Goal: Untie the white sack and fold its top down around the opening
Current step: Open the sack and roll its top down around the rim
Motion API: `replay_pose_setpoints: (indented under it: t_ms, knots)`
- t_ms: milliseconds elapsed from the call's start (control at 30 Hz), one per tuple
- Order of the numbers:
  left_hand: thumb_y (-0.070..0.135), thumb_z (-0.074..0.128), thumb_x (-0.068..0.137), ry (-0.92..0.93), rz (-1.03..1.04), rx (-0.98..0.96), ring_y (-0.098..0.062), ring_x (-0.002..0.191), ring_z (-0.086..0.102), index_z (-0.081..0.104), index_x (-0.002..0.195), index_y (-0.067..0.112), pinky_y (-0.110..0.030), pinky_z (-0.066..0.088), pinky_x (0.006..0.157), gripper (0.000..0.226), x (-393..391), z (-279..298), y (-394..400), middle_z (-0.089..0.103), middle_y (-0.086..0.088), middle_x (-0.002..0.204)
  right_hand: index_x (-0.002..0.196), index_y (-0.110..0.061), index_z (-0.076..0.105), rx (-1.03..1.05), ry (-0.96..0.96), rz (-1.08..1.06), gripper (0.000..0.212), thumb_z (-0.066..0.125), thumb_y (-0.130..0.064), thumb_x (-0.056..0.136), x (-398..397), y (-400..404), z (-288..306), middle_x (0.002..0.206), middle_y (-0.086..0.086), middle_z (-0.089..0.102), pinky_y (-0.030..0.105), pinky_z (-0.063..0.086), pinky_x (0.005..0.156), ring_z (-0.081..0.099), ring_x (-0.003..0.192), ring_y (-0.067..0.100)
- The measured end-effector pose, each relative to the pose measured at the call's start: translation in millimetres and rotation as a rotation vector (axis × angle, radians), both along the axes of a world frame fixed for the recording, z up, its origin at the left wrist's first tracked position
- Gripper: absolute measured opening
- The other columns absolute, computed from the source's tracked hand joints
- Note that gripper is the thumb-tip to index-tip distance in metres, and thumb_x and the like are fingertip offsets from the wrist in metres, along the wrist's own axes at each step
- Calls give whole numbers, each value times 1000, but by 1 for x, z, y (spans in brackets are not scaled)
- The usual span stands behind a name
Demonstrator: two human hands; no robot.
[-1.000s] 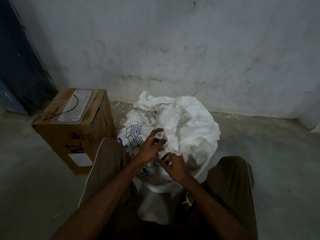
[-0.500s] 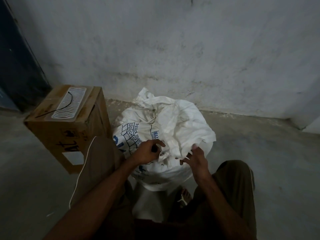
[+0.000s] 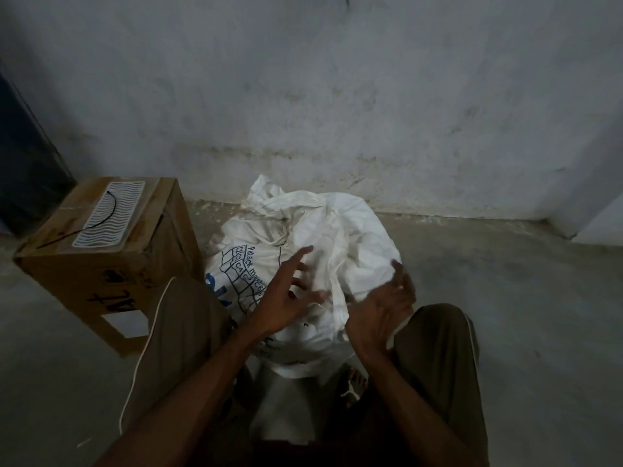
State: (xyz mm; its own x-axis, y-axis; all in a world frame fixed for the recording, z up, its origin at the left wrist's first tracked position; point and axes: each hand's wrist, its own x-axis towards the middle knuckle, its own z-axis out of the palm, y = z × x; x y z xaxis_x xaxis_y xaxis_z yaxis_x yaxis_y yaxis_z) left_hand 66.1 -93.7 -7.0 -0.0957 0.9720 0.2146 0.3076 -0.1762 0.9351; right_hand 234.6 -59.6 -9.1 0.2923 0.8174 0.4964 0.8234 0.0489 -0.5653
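Observation:
The white sack (image 3: 350,237) with blue print stands on the floor between my knees, its top crumpled and bunched toward the wall. My left hand (image 3: 286,294) hovers over the printed side with its fingers spread and straight, holding nothing. My right hand (image 3: 384,308) is raised at the sack's right front, palm turned inward, fingers loosely extended. I cannot tell whether either hand touches the fabric. No tie is visible on the sack.
A brown cardboard box (image 3: 111,257) stands to the left of the sack, with a white wavy mat and a black cord on its top. A grey wall (image 3: 337,96) rises close behind. A sandalled foot (image 3: 354,385) shows below the sack on the concrete floor.
Both hands have let go of the sack's front and lifted with fingers spread; the left hand no longer pinches the fabric, and the right hand has moved up and right.

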Motion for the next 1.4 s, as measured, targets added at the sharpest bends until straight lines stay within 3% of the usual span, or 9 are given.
replay_pose_setpoints:
  t_ms: [133,300,500,667,800,933,1100,1267,1400]
  knots:
    - [27,58,93,268,-96,123,-10,102,61,47,142,35,-27,54,82,51,-1,-21,5,58,7,119,148,-19,37,-69,-63,481,67,54,-43,88,-3,8,-30,147,15,40,53,30,115,38,136,32]
    - [5,54,95,-73,120,-13,-12,95,67,67,118,15,-23,50,79,29,-7,-6,6,71,0,109,152,-35,29,-40,-86,858,61,47,-39,94,-1,15,-39,153,-11,36,45,32,113,40,137,18]
    - [43,59,96,-404,351,-119,-17,103,68,68,108,29,-34,55,88,21,-19,14,4,73,4,107,151,-53,-4,-154,-593,929,81,51,-43,92,-10,2,-35,162,-21,14,44,30,105,43,131,21]
    - [12,72,81,18,521,-253,-28,121,57,33,147,19,-31,46,94,77,-35,-6,9,57,-5,131,147,-53,25,-153,-615,934,92,69,-22,73,-18,-8,-36,138,-21,54,43,32,97,43,118,27]
    - [10,77,67,468,628,-301,-41,133,37,-6,156,31,-52,42,106,123,-43,-12,6,23,-21,152,149,-46,30,-167,-530,891,78,57,-21,80,-15,0,-26,160,-14,26,45,15,112,24,142,26]
    - [14,79,59,990,447,-174,-46,148,-1,19,153,45,-62,17,116,115,-46,-16,7,-7,-17,163,154,-38,24,-209,-565,753,84,33,-39,70,-9,0,-19,165,-3,15,55,2,116,5,152,26]
    - [38,69,66,958,588,-188,-43,149,4,60,123,26,-64,12,117,58,-43,-29,7,5,-15,164,146,-25,43,-264,-558,788,77,41,-42,71,-1,8,-39,139,-2,54,48,-1,117,33,144,25]
    - [69,51,83,1045,735,-286,-40,149,6,73,88,20,-64,5,114,54,-46,-21,6,21,-18,160,126,-18,59,-220,-499,833,55,42,-38,77,-7,4,-31,98,2,70,40,45,96,67,91,23]
    - [66,61,78,1265,689,-290,-41,150,-12,69,109,13,-69,-3,114,61,-40,-11,3,-5,-25,163,127,-27,61,-310,-629,877,49,55,-45,82,-9,-16,-24,101,2,73,35,45,94,67,97,24]
